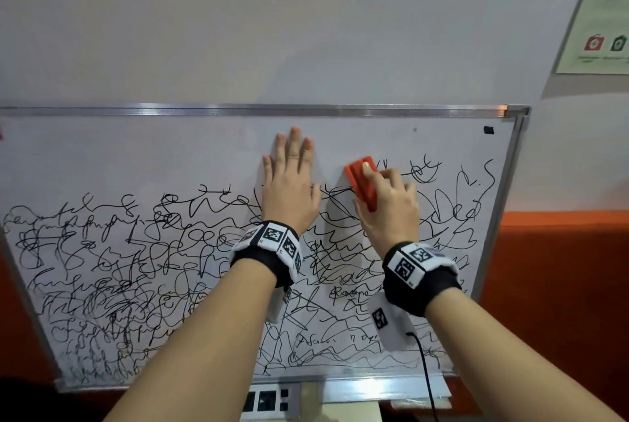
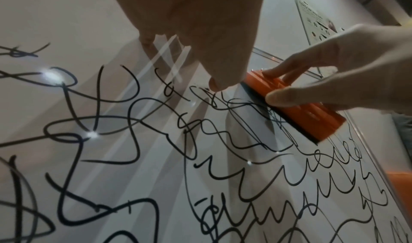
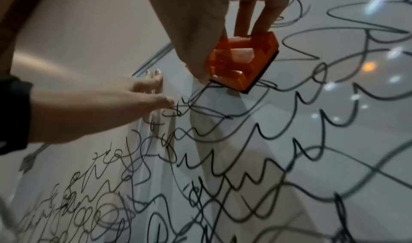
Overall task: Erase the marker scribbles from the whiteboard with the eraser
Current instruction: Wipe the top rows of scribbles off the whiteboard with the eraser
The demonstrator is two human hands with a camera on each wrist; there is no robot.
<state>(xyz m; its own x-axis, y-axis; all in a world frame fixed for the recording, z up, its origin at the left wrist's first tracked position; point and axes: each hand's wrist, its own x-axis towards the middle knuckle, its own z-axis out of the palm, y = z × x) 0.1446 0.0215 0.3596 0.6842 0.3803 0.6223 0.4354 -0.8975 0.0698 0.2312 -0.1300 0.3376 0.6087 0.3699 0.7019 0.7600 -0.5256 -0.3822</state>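
Note:
A wall-mounted whiteboard (image 1: 102, 149) is covered with black marker scribbles (image 1: 136, 268) over its lower two thirds; its top band is white. My right hand (image 1: 388, 203) grips an orange eraser (image 1: 361, 183) and holds its dark felt face against the board at the upper edge of the scribbles. The eraser (image 2: 294, 105) shows tilted in the left wrist view, and in the right wrist view the eraser (image 3: 243, 61) is pinched between thumb and fingers. My left hand (image 1: 289, 180) lies flat on the board just left of the eraser, fingers straight and pointing up.
The board's aluminium frame (image 1: 493, 217) runs down the right side, with an orange wall (image 1: 561, 285) beyond it. A poster (image 1: 599, 13) hangs at the upper right. A tray ledge (image 1: 374, 391) sits under the board. A black cable (image 1: 425, 377) hangs from my right wrist.

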